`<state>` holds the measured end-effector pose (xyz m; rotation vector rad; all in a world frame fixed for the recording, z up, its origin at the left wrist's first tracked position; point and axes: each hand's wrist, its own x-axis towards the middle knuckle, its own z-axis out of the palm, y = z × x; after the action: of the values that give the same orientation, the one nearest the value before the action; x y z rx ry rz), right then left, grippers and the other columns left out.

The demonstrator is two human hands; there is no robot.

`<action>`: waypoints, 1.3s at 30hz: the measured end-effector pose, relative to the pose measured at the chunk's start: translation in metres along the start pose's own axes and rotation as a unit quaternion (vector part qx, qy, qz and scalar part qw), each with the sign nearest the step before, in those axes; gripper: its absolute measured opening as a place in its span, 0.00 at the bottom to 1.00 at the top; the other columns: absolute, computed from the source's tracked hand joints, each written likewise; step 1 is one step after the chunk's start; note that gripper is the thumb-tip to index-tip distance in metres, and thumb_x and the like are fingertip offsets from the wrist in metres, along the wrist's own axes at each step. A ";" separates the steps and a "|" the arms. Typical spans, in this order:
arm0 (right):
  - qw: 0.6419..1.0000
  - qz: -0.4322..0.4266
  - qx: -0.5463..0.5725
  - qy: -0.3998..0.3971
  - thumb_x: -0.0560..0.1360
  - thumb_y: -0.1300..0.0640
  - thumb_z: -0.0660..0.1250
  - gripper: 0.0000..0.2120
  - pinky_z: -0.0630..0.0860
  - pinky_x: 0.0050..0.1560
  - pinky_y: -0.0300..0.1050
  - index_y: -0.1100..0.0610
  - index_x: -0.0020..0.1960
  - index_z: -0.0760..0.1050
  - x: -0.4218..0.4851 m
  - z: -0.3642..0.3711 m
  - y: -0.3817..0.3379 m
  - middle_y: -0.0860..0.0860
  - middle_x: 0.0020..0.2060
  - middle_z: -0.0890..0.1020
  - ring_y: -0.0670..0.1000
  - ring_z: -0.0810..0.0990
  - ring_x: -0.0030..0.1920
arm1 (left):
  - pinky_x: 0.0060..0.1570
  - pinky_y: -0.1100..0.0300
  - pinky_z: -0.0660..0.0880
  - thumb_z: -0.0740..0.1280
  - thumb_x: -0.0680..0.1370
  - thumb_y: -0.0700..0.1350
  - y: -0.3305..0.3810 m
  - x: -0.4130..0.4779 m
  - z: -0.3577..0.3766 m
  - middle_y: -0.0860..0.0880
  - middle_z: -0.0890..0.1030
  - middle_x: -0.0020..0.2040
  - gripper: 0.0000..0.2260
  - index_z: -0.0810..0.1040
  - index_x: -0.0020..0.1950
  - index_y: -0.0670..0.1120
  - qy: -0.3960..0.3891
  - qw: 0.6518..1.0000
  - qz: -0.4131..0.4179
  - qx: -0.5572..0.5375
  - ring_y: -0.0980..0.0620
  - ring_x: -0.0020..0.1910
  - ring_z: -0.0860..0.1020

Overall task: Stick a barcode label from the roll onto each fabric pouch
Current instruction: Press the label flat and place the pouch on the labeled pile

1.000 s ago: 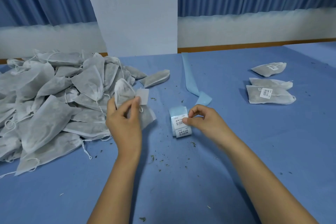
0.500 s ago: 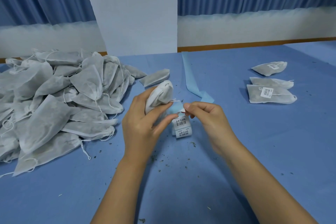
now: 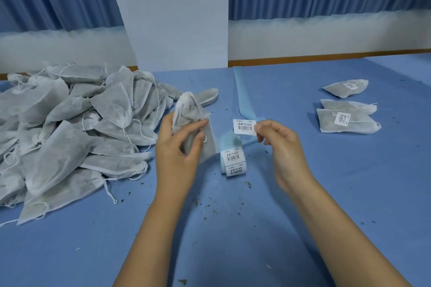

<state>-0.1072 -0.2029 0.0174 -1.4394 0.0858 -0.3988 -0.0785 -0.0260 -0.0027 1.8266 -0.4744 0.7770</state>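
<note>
Now a pouch (image 3: 187, 110) is being held by the left hand (image 3: 177, 158); a label (image 3: 244, 126), pinched at one edge by the right hand (image 3: 284, 151), could fold.

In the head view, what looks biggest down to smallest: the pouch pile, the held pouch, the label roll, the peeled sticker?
1. pouch pile
2. held pouch
3. label roll
4. peeled sticker
Roll and sticker look close; the sticker is lifted nearer the camera, so unsure.

Barcode labels, print too small to read

The peeled label (image 3: 245, 126) in the right hand (image 3: 279, 144), two on the roll (image 3: 234, 161) and one on a finished pouch (image 3: 326, 123) each show a barcode under illegible characters.
</note>
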 end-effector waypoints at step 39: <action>0.993 -0.074 0.043 -0.080 0.70 0.63 0.73 0.04 0.75 0.40 0.34 0.64 0.41 0.79 -0.015 0.021 0.013 0.50 0.34 0.82 0.45 0.80 0.37 | 0.46 0.66 0.77 0.76 0.70 0.48 0.023 -0.008 0.008 0.57 0.83 0.45 0.26 0.73 0.64 0.65 -0.058 0.965 -0.135 -0.219 0.59 0.45 0.81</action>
<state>-0.1124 -0.1776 0.0053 -1.3922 -0.1663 -0.4008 -0.0962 -0.0418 0.0053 1.4839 -0.4206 0.3446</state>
